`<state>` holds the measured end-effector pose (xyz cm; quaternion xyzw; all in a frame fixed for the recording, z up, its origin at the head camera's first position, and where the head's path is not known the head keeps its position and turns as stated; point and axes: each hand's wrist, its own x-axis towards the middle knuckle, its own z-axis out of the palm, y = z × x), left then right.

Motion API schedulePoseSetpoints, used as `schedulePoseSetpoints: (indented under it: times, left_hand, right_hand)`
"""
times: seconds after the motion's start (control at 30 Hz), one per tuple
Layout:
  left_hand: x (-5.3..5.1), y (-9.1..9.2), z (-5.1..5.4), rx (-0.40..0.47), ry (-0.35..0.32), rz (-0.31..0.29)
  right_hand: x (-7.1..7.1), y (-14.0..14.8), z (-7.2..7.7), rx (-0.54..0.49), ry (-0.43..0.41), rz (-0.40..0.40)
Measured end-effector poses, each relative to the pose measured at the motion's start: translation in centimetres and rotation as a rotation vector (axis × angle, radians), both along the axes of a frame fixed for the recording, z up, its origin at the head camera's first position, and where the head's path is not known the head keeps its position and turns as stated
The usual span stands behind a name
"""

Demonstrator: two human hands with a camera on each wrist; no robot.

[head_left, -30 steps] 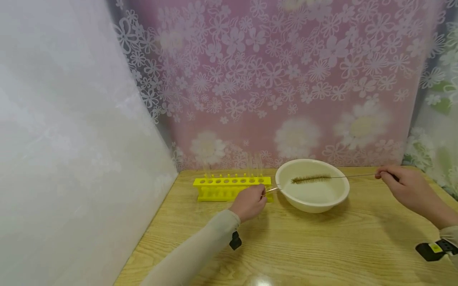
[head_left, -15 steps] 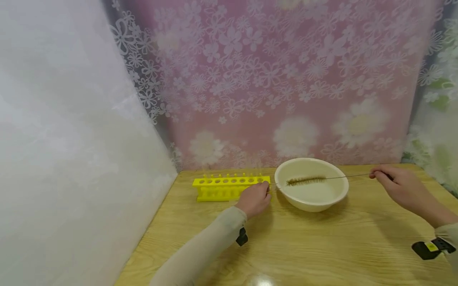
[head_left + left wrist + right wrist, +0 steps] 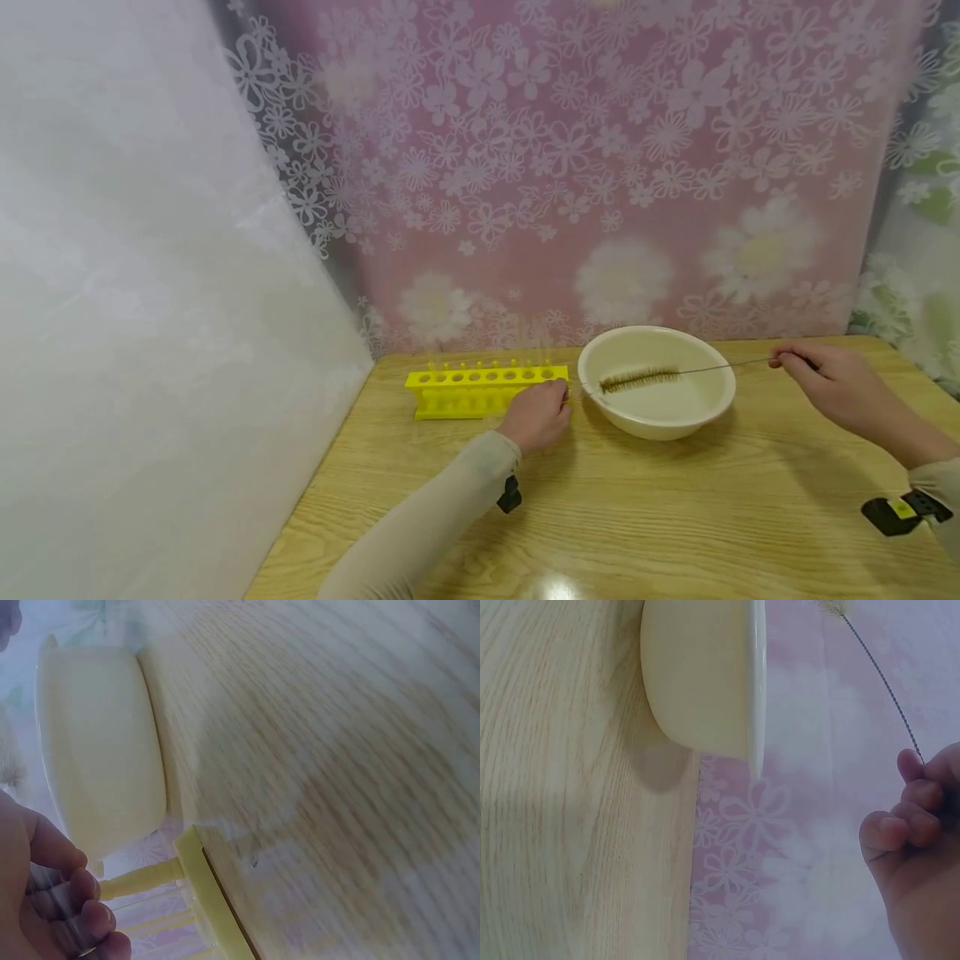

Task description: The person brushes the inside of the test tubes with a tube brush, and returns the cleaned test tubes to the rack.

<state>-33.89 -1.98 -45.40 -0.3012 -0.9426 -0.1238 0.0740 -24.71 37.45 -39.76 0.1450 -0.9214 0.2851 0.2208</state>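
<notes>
In the head view my left hand [image 3: 536, 417] grips a clear glass test tube [image 3: 582, 389] beside the right end of a yellow test tube rack [image 3: 450, 402]. The tube is faint and points right over the basin's left rim. My right hand [image 3: 836, 383] pinches the twisted wire handle [image 3: 885, 686] of a test tube brush [image 3: 641, 380]. Its brown bristles hang over the white basin [image 3: 720, 404], their tip close to the tube's mouth. Whether the tip is inside the tube I cannot tell. My left fingers [image 3: 82, 885] are curled around the tube.
Several clear tubes stand upright at the rack's back, hard to make out. Rack and basin stand near the far edge of the wooden table [image 3: 637, 517]. A floral curtain [image 3: 487, 167] hangs behind, and a white sheet [image 3: 135, 292] closes the left side.
My left hand has moved slightly right with the test tube. My right hand has moved left with the brush, bringing bristles and tube closer together.
</notes>
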Motion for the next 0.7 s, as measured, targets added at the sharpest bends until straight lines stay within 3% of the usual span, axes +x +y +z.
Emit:
schedulePoseSetpoints:
  times: [0.23,0.53,0.7]
  left_hand:
    - [0.1,0.1,0.4,-0.044,0.056,-0.009]
    - [0.4,0.3,-0.3,-0.029,0.029,0.001]
    - [0.5,0.8,0.2,-0.030,0.053,0.002]
  right_hand:
    - [-0.6,-0.2,0.5,0.013,-0.026,0.019]
    - [-0.7,-0.5,-0.5,0.006,-0.039,0.044]
    - [-0.9,-0.8,-0.4,0.025,-0.060,0.064]
